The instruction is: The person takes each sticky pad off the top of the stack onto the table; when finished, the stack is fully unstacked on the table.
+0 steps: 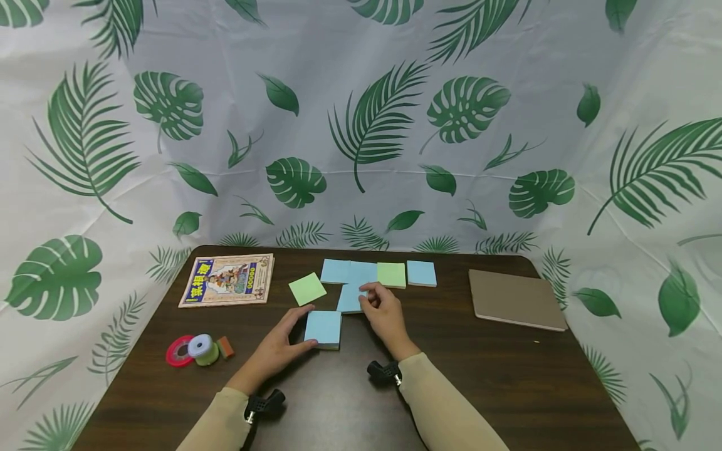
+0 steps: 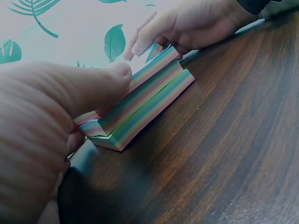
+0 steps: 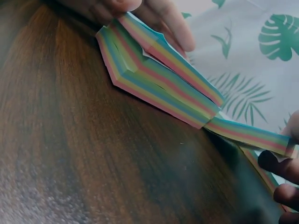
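A thick stack of sticky note pads (image 1: 323, 329) with a blue top sits at the middle of the table. In the left wrist view the stack (image 2: 145, 102) shows striped, uneven edges in pink, yellow, green and blue. My left hand (image 1: 273, 347) grips it from the left, the thumb at its near side and fingers at its far side. Just behind and to the right, my right hand (image 1: 389, 316) pinches the right edge of a thinner blue sticky note pad (image 1: 350, 299). In the right wrist view this striped pad (image 3: 252, 135) adjoins the stack's corner.
A row of pads lies behind: blue (image 1: 335, 272), blue (image 1: 363, 272), green (image 1: 392, 274) and blue (image 1: 422, 274). A tilted green pad (image 1: 307, 289) is left of them. Further left are a comic book (image 1: 228, 280), tape rolls (image 1: 204, 349) and a brown block (image 1: 225, 347); a brown notebook (image 1: 516, 299) lies right.
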Available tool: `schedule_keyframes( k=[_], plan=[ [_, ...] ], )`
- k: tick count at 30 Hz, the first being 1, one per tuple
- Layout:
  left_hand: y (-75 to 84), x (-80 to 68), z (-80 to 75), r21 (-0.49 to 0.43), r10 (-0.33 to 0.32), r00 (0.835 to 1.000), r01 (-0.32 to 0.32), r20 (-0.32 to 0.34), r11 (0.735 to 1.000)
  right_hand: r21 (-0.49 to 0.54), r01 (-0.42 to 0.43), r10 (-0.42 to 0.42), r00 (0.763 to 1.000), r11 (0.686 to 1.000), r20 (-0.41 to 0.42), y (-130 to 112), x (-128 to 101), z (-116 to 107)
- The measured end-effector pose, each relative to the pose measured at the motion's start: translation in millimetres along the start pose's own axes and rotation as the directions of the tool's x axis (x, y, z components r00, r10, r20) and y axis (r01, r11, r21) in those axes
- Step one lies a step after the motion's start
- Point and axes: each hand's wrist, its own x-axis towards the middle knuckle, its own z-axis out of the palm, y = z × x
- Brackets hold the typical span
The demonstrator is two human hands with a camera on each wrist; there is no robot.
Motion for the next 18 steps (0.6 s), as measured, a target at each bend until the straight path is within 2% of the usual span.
schedule_keyframes(
  k=[4, 9, 18],
  plan=[
    [-0.1, -0.3, -0.3, -0.002, -0.004, 1.0, 0.004, 0.0, 1.0, -0.097, 0.004, -0.001, 1.0, 0.995, 0.029, 0.9, 0.5, 0.6],
    [0.0, -0.5, -1.0, -0.009, -0.017, 1.0, 0.017, 0.006, 1.0, -0.223, 0.052, -0.037, 0.997, 0.974, 0.068, -0.1, 0.1, 1.4],
    [0.6, -0.4, 0.0, 0.0, -0.012, 1.0, 0.012, -0.001, 1.0, -0.345, 0.118, -0.085, 0.99, 0.931, 0.109, -0.6, 0.7, 2.2]
  ],
)
